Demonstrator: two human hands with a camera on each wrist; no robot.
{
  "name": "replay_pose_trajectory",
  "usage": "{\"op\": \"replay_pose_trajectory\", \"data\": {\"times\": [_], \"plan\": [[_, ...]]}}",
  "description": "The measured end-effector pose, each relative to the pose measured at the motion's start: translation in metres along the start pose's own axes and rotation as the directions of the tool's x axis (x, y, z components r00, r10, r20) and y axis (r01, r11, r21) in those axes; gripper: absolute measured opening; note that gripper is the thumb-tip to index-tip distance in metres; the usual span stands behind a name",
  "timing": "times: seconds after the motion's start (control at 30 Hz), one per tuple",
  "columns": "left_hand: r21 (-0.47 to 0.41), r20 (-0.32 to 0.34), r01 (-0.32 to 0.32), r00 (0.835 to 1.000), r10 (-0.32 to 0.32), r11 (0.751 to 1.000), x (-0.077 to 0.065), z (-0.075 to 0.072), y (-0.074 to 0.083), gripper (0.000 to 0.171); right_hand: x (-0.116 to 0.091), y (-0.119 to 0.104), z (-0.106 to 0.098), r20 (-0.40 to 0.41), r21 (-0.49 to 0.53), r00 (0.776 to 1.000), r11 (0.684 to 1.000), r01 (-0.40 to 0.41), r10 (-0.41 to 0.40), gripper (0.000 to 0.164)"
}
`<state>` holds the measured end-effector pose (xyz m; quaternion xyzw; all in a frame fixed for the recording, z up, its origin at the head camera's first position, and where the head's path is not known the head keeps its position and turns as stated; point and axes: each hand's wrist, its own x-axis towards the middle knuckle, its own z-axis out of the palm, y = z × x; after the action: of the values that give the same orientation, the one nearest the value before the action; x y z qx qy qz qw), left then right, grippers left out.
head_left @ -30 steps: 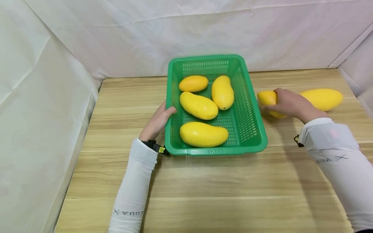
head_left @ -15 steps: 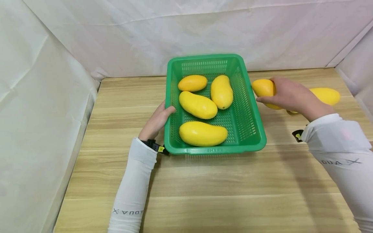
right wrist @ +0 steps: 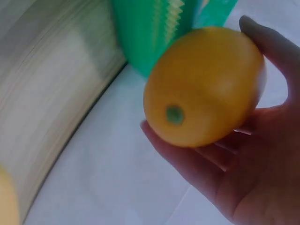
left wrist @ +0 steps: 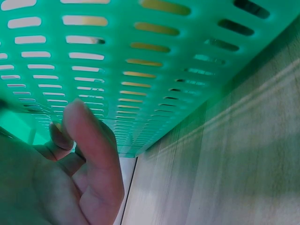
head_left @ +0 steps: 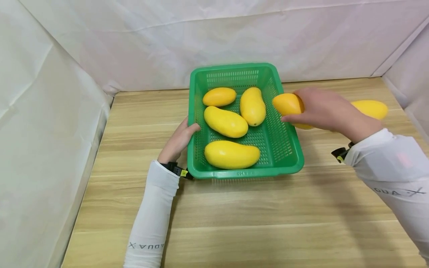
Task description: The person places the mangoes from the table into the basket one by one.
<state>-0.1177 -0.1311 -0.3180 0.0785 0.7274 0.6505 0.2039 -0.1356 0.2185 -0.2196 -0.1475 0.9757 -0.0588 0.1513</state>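
A green plastic basket [head_left: 246,173] with slotted sides stands on the wooden table. Inside it lie several yellow mangoes, among them a small orange-yellow mango [head_left: 219,97] at the back and a large mango [head_left: 232,155] at the front. My left hand [head_left: 179,139] grips the basket's left rim, its thumb over the edge; in the left wrist view that hand [left wrist: 96,159] is against the slotted wall. My right hand [head_left: 321,109] holds an orange-yellow mango [head_left: 288,104] over the basket's right rim. The right wrist view shows this mango [right wrist: 201,89] between thumb and fingers, its green stem spot facing the camera.
Another yellow mango [head_left: 371,109] lies on the table at the right, partly behind my right wrist. White cloth [head_left: 161,48] hangs behind the table and along its left side. The wooden tabletop [head_left: 234,223] extends in front of the basket.
My right hand has lifted the mango off the table at the right and carried it left to the basket's right rim. The left hand keeps its grip on the basket.
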Motion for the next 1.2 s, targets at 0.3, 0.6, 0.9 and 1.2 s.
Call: {"op": "replay_pose_trajectory", "data": {"times": [0.3,0.6,0.9,1.2], "plan": [[-0.002,0.001,0.000,1.000,0.000,1.000,-0.001,-0.001,-0.001,0.049,0.006,-0.026,-0.007,0.096,-0.008,0.995,1.000,0.023,-0.022,0.071],[-0.005,-0.002,-0.006,1.000,0.006,1.000,0.003,-0.005,-0.009,0.050,0.012,-0.042,-0.003,0.123,-0.025,0.991,0.998,0.057,-0.053,0.075],[0.004,0.019,-0.014,1.000,0.014,1.000,0.012,-0.007,-0.029,0.047,0.017,-0.052,0.009,0.175,0.007,0.984,0.999,0.044,-0.044,0.069],[-0.002,0.014,-0.005,1.000,0.005,1.000,0.004,-0.006,-0.008,0.050,0.029,-0.058,0.008,0.223,0.072,0.973,0.997,0.043,-0.058,0.068]]}}
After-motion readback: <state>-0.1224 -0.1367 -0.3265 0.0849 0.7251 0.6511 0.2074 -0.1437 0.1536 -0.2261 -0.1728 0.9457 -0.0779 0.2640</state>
